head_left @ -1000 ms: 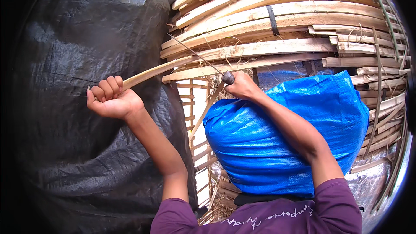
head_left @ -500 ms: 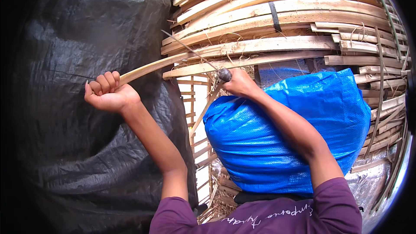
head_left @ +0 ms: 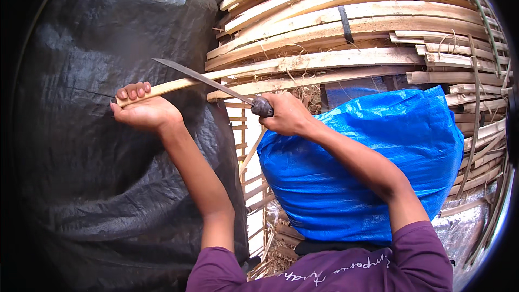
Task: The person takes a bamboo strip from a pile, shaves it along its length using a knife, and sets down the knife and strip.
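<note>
My left hand grips the left end of a long, pale split-bamboo strip, with its fingers curled over it and the palm turned up. The strip runs off to the right, along the front of the stacked strips. In my right hand is a knife with a dark, wrapped handle. Its long blade points up and left, crossing the strip between my two hands. Whether the edge bites into the wood I cannot tell. A blue tarp lies over my lap under my right forearm.
Stacked split-bamboo strips, some bound with black bands, fill the far right side. Black plastic sheeting hangs or lies along the left. Between it and the blue tarp shows a slatted bamboo lattice. Thin shavings lie near my body.
The knife has moved left and slightly down along the strip, its blade now lying flatter across it. My left hand has shifted slightly right, and its fingers have loosened a little.
</note>
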`<control>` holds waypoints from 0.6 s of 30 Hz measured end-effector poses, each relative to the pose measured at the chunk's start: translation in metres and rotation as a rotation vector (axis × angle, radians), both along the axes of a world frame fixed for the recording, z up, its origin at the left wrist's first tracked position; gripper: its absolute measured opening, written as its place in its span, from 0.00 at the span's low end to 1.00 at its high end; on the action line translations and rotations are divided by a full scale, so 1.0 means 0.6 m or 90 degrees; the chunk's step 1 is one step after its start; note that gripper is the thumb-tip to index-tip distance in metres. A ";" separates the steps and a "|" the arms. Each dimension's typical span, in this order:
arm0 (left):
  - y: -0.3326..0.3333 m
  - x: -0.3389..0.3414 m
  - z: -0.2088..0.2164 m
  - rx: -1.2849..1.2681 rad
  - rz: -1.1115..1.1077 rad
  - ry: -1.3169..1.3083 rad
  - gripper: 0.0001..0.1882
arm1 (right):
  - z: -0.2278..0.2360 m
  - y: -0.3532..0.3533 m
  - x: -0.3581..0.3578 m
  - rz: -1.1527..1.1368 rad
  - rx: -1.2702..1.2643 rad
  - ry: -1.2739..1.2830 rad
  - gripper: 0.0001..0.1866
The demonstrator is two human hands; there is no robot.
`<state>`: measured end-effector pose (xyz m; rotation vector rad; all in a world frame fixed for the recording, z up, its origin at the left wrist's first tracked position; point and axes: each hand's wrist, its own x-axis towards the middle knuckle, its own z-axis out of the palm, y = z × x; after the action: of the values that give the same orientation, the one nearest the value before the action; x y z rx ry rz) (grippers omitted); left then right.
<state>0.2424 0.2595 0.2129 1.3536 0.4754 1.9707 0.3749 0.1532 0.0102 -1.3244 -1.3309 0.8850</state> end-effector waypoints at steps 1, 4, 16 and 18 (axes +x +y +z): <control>0.002 -0.003 -0.001 -0.002 0.027 -0.006 0.14 | 0.022 -0.012 -0.004 0.017 0.013 0.005 0.15; -0.015 0.010 -0.004 -0.015 0.105 -0.017 0.15 | 0.039 -0.022 -0.021 0.015 0.055 0.008 0.12; -0.027 0.045 0.000 -0.061 0.216 -0.063 0.17 | -0.129 0.022 0.048 -0.030 -0.253 0.064 0.15; -0.027 0.049 0.002 -0.073 0.228 -0.066 0.17 | -0.113 0.019 0.035 -0.025 -0.203 0.078 0.15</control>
<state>0.2719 0.2432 0.2143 1.1485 0.8133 2.2480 0.3956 0.1646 -0.0577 -1.5066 -1.0969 1.1675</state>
